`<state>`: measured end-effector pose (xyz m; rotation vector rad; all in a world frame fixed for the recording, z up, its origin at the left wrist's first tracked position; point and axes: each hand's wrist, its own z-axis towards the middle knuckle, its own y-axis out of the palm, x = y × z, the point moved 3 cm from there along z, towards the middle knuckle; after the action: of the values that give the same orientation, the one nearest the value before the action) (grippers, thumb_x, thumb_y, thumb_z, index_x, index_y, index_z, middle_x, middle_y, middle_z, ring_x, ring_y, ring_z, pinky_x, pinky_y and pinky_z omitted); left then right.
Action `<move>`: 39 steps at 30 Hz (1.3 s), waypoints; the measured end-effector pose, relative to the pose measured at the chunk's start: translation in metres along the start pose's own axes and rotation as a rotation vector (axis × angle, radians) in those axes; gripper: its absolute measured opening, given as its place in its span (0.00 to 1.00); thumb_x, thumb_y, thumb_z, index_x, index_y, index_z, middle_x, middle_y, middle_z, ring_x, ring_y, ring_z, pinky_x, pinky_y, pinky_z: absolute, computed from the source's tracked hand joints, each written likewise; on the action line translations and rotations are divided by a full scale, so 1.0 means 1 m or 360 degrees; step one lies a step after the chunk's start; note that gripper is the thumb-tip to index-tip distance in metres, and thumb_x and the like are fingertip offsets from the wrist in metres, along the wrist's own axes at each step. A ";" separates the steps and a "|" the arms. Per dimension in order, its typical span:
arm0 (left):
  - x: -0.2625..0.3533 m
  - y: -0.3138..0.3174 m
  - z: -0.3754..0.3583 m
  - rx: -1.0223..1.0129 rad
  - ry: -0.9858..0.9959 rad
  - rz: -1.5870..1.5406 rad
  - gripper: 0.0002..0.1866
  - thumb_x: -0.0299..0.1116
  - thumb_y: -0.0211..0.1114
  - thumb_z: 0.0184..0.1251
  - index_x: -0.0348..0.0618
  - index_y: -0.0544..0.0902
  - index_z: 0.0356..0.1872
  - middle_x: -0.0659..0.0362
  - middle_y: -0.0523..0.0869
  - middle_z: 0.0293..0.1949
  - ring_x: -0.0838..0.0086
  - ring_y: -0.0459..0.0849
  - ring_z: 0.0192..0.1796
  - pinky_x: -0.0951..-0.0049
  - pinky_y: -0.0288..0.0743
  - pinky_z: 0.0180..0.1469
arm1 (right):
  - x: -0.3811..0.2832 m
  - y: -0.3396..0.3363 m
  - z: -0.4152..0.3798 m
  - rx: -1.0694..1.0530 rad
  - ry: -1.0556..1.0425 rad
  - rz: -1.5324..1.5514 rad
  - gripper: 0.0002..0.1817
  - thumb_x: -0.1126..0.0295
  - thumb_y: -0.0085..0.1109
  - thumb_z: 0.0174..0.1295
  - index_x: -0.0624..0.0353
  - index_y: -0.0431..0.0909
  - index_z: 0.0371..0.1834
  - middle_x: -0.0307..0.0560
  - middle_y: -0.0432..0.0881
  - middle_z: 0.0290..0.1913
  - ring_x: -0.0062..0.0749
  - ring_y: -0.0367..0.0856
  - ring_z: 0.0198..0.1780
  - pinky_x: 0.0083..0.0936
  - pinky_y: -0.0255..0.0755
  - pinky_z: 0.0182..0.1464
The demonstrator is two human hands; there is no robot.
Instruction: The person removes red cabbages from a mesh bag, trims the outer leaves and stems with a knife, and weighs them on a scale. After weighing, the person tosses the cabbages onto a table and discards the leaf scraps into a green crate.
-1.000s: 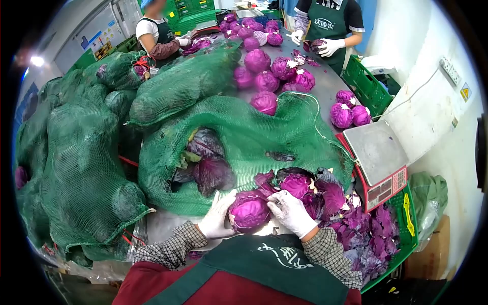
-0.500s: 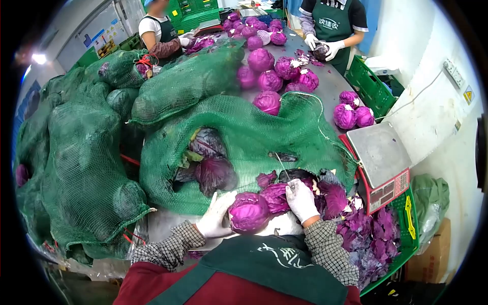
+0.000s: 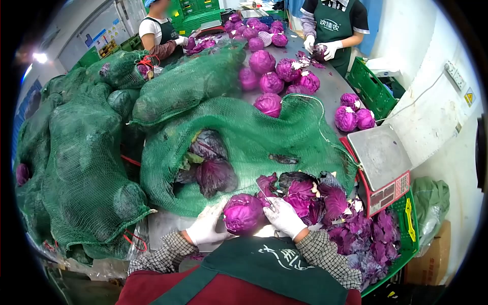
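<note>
A peeled red cabbage (image 3: 244,214) is in front of me, low in the view. My left hand (image 3: 207,227), in a white glove, is closed against its left side. On its right side is my gloved right hand (image 3: 285,218), fingers wrapped round a knife (image 3: 261,190) whose thin blade points up and away; the handle is hidden in the hand. Loose cabbage leaves (image 3: 300,195) lie just beyond the right hand. Behind the left hand, dark unpeeled cabbages (image 3: 216,175) show in the mouth of a green mesh bag (image 3: 259,137).
Full mesh bags (image 3: 84,168) pile up on the left. A scale (image 3: 381,155) stands at the right, above a green crate (image 3: 406,259) of leaves. Peeled cabbages (image 3: 272,82) sit further along the table. Two co-workers (image 3: 333,28) (image 3: 157,33) handle cabbages at the far end.
My right hand has come left with the knife, up to the cabbage. The cut leaf beside the cabbage now lies on the leaf heap. The cabbage and my left hand shifted slightly left.
</note>
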<state>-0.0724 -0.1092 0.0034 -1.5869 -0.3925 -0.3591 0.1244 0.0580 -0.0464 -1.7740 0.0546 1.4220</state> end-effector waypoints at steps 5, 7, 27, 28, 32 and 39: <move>0.023 -0.013 -0.018 0.0335 -0.0608 -0.0521 0.56 0.49 0.78 0.50 0.28 0.53 0.72 0.44 0.79 0.57 0.62 0.78 0.59 0.64 0.70 0.63 | 0.009 0.010 0.006 -0.0108 -0.0095 -0.0199 0.17 0.59 0.54 0.60 0.64 0.76 0.41 0.60 0.80 0.36 0.56 0.79 0.41 0.44 0.72 0.45; 0.024 -0.001 -0.023 0.0207 -0.0858 -0.1126 0.49 0.46 0.73 0.58 0.31 0.54 0.72 0.50 0.78 0.58 0.70 0.79 0.56 0.69 0.74 0.58 | 0.002 0.014 0.004 0.0022 -0.0142 -0.0194 0.05 0.74 0.52 0.62 0.58 0.74 0.28 0.48 0.70 0.26 0.35 0.75 0.33 0.33 0.72 0.32; 0.051 0.044 0.158 -0.0296 -0.0378 -0.2034 0.32 0.38 0.73 0.59 0.33 0.72 0.61 0.52 0.83 0.53 0.69 0.82 0.54 0.69 0.76 0.59 | 0.024 -0.063 -0.048 0.0936 0.0363 0.0485 0.15 0.66 0.60 0.58 0.65 0.76 0.44 0.59 0.83 0.34 0.47 0.84 0.34 0.35 0.78 0.38; 0.045 0.045 0.159 -0.0354 -0.0466 -0.2118 0.31 0.37 0.72 0.60 0.33 0.72 0.61 0.52 0.83 0.53 0.68 0.82 0.54 0.69 0.76 0.59 | 0.012 -0.082 -0.054 0.0973 0.0375 0.0190 0.14 0.67 0.61 0.57 0.64 0.76 0.43 0.57 0.83 0.35 0.42 0.84 0.33 0.33 0.78 0.38; 0.035 0.036 0.156 -0.0465 -0.0732 -0.2383 0.29 0.32 0.71 0.60 0.31 0.72 0.61 0.50 0.82 0.53 0.66 0.83 0.53 0.67 0.77 0.59 | 0.027 -0.148 -0.121 0.1361 0.0507 -0.0030 0.13 0.69 0.62 0.58 0.64 0.77 0.44 0.54 0.82 0.34 0.42 0.82 0.35 0.35 0.76 0.42; 0.096 0.015 0.158 0.0000 -0.0047 -0.0388 0.59 0.56 0.77 0.41 0.26 0.58 0.68 0.39 0.69 0.64 0.51 0.68 0.68 0.59 0.63 0.69 | 0.019 -0.220 -0.216 0.1367 0.0805 -0.0976 0.22 0.78 0.66 0.56 0.69 0.71 0.54 0.50 0.75 0.52 0.32 0.75 0.53 0.27 0.73 0.52</move>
<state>0.0181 0.0513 0.0256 -1.5490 -0.6110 -0.5222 0.4125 0.0746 0.0638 -1.2060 0.3084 0.3730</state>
